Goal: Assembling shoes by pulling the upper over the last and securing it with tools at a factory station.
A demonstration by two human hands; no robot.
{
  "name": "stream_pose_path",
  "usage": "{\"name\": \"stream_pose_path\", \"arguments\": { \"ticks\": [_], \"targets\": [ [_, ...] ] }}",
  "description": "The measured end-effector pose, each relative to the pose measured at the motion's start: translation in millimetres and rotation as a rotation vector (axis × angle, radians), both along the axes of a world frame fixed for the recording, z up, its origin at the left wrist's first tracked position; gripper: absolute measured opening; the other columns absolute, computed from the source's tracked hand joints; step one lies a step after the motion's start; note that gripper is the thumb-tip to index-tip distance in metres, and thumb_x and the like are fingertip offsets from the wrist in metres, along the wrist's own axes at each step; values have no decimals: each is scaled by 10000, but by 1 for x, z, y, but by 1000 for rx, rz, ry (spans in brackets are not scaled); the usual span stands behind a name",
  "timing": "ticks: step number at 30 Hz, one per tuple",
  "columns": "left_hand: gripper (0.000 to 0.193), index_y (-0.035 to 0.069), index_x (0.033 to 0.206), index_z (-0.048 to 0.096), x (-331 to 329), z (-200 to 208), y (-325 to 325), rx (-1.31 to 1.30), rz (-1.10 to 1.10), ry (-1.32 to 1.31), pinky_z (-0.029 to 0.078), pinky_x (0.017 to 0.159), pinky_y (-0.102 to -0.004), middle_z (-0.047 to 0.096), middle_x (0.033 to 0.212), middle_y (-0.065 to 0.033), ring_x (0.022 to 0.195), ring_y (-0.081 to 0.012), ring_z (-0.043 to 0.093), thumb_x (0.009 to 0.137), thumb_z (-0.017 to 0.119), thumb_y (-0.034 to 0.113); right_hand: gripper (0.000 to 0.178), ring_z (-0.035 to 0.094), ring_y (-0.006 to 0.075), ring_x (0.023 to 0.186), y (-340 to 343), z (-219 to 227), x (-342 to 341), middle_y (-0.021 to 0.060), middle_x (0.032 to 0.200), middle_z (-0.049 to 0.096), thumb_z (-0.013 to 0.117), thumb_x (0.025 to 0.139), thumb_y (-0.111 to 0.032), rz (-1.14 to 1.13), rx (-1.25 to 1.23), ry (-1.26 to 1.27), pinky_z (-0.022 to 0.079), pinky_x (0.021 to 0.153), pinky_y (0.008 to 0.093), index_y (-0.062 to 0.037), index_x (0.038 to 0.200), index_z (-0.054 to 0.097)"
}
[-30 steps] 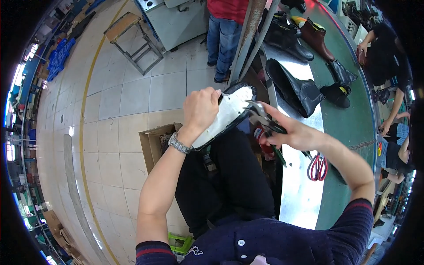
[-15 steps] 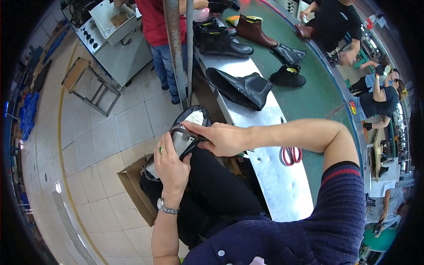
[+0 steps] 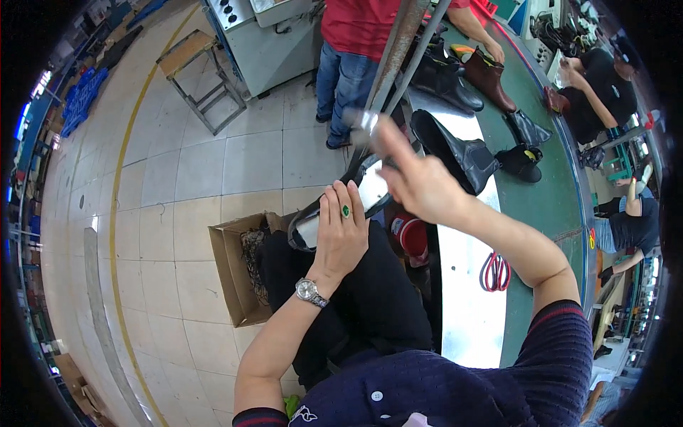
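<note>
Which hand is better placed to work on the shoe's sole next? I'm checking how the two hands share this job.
Probably the right hand: it is raised free above the shoe, fingers blurred, while the left hand lies over the shoe, steadying it on the lap.

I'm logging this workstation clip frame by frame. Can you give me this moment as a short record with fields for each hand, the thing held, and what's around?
left hand: left hand grips the shoe upper over the lap, fingers wrapped across it
right hand: right hand raised above the shoe, pinching a small blurred tool
worktop: black boot, red-handled scissors
floor: open cardboard box, wooden stool
others: a person in a red shirt standing beyond the bench
</note>
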State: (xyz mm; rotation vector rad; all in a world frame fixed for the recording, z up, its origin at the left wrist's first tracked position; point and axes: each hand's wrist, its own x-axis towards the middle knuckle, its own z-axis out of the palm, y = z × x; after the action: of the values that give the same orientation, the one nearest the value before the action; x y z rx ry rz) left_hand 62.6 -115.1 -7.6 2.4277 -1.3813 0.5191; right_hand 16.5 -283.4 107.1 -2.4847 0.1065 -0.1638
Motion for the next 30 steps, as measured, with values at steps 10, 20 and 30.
{"name": "stream_pose_path", "arguments": {
  "ticks": [10, 20, 30],
  "targets": [
    [740, -164, 1329, 403, -2, -4, -4, 40, 47, -74, 394, 1039, -468, 455, 1314, -356, 1181, -447, 502, 771, 717, 206, 639, 642, 276, 549, -11, -28, -3, 137, 617, 619, 545, 948, -144, -20, -27, 241, 516, 590, 378, -152, 1511, 244],
    [649, -148, 1321, 429, -6, 2, -7, 70, 85, -44, 376, 1055, -474, 453, 1333, -328, 1218, -443, 473, 819, 665, 191, 652, 639, 375, 610, -15, -12, 1, 221, 690, 631, 588, 922, -184, 37, -180, 373, 493, 584, 441, -140, 1490, 271],
    [613, -146, 1298, 444, -7, -4, -1, 54, 86, -15, 372, 1052, -503, 474, 1289, -302, 1245, -461, 444, 823, 671, 170, 659, 634, 375, 592, 2, 5, 4, 168, 654, 636, 575, 922, -166, 184, -461, 381, 494, 551, 455, -170, 1496, 252]
  ]
}}
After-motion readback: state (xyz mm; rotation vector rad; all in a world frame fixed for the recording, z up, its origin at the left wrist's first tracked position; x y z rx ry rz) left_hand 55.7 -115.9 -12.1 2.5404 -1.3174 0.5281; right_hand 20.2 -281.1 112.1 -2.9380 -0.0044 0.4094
